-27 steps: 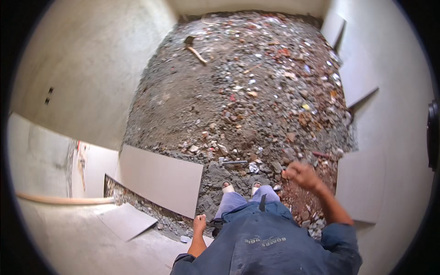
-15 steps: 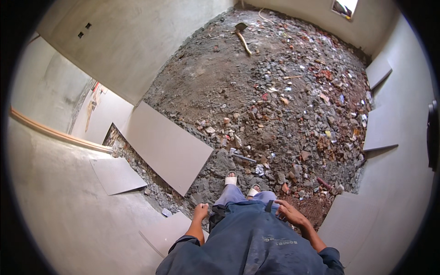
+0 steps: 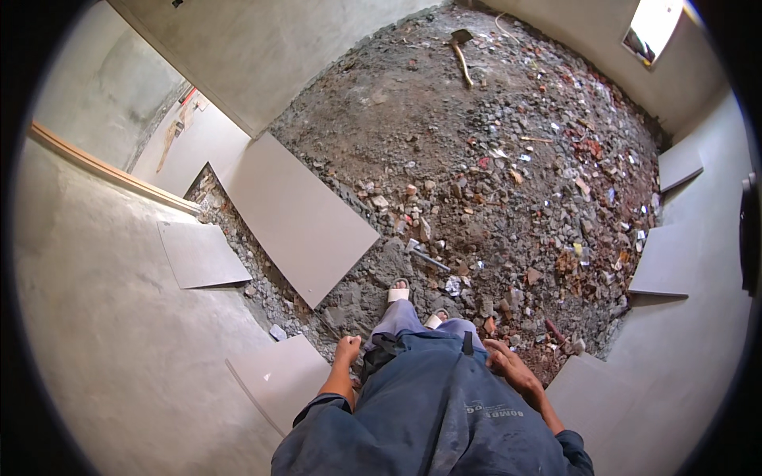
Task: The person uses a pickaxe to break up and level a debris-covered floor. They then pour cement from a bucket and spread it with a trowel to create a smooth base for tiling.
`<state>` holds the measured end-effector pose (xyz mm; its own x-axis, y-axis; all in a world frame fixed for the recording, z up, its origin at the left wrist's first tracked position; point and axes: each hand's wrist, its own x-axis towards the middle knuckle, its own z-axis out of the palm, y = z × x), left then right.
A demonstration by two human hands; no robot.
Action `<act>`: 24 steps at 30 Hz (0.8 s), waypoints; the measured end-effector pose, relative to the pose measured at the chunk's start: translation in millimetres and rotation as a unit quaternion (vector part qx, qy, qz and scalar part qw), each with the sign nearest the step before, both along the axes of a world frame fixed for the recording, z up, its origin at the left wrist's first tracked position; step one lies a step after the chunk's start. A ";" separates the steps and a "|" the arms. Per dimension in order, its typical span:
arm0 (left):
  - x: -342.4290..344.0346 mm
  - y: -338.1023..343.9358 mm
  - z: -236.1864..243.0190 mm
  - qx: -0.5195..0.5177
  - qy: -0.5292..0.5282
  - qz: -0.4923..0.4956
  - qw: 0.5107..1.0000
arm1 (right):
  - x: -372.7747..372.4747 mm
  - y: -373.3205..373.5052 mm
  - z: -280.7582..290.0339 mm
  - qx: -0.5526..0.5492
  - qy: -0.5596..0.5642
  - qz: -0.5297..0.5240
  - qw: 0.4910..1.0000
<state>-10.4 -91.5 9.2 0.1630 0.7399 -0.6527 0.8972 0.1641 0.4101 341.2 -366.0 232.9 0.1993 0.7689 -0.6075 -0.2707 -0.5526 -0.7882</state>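
My left hand (image 3: 347, 350) hangs beside the dark blue jacket (image 3: 429, 397), its fingers curled into a fist with nothing seen in it. On the other side, my right hand (image 3: 510, 367) is close against the jacket's edge. Its fingers are bent in, partly turned from view, and I make out nothing in them. Ahead of my light sandals (image 3: 398, 294) a hammer (image 3: 429, 257) with a grey-blue handle lies on the rubble. A large pale tile (image 3: 302, 218) lies at the left front. Closest to my left hand is another pale tile (image 3: 279, 381) by the wall.
Broken brick, stones and scraps cover the uneven ground (image 3: 508, 206). A hoe (image 3: 463, 59) with a wooden handle lies far off. Pale tiles lean along the left wall (image 3: 202, 255) and the right wall (image 3: 667, 262). A doorway opens at the left, beyond the large tile.
The view has shifted, so the tiles at left and the hammer sit higher in the picture. Both hands stay low beside the jacket; the right hand's fingers look more curled.
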 end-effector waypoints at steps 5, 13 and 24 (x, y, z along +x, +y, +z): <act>-16.6 -0.7 -9.5 0.018 -0.009 -0.015 1.000 | 5.1 8.4 7.7 -0.008 0.042 -0.002 0.999; -4.2 37.9 -2.6 0.042 0.004 0.012 0.999 | 14.9 60.7 -1.3 -0.006 0.020 0.022 1.000; 34.5 153.7 -33.1 -0.031 0.059 0.000 0.998 | 111.7 167.2 -121.1 -0.232 -0.088 -0.072 0.966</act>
